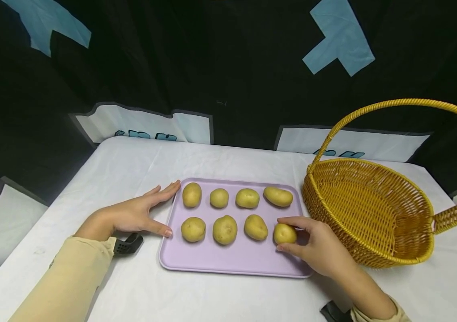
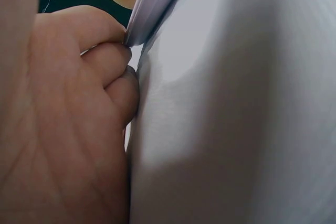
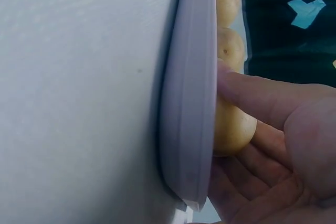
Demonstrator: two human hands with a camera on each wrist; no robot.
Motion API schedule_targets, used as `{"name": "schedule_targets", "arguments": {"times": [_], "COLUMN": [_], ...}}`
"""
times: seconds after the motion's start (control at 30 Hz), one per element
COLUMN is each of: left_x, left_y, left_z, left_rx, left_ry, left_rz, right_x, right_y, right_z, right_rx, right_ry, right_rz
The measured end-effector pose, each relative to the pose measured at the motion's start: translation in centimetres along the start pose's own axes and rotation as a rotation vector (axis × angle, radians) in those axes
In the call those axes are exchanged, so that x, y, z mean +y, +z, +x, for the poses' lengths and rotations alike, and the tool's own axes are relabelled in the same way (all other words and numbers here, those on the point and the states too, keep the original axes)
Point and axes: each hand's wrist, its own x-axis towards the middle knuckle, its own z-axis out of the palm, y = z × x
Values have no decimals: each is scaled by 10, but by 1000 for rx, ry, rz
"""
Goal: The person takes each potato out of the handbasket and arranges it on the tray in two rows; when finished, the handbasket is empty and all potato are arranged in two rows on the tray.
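Note:
A pale purple tray [image 1: 236,261] bears several potatoes in two rows. At the right end of its front row, my right hand [image 1: 318,243] pinches a small round potato [image 1: 284,234] between thumb and fingers. The right wrist view shows the thumb on one side of this potato [image 3: 233,129] and fingers round the other, close by the tray's rim [image 3: 197,103]. On the left, my left hand [image 1: 141,214] rests with fingers and thumb spread along the tray's left edge. In the left wrist view its fingertips [image 2: 118,66] meet the tray's side [image 2: 152,3].
A yellow woven basket [image 1: 373,250] with a tall arched handle [image 1: 397,103] stands right beside the tray. White cloth [image 1: 131,286] covers the table. Behind hangs a black curtain [image 1: 212,67] with blue and white patches.

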Motion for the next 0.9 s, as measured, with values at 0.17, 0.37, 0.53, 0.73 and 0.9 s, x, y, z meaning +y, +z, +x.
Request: {"name": "schedule_targets", "arguments": {"times": [0.17, 0.37, 0.53, 0.73, 0.9], "left_x": [1, 1, 0, 0, -1], "left_y": [0, 0, -2, -2, -2], "left_z": [-1, -3, -4, -4, -2], "left_rx": [-2, 1, -2, -6, -5], "left_ry": [-8, -12, -14, -12, -11], "left_rz": [6, 24, 23, 0, 2], "right_x": [0, 2, 1, 0, 2], "right_y": [0, 1, 2, 2, 1], "right_z": [0, 2, 3, 3, 4], "right_rx": [-1, -7, -14, -16, -14], "right_ry": [12, 14, 8, -16, -47], "right_rz": [3, 17, 5, -11, -60]}}
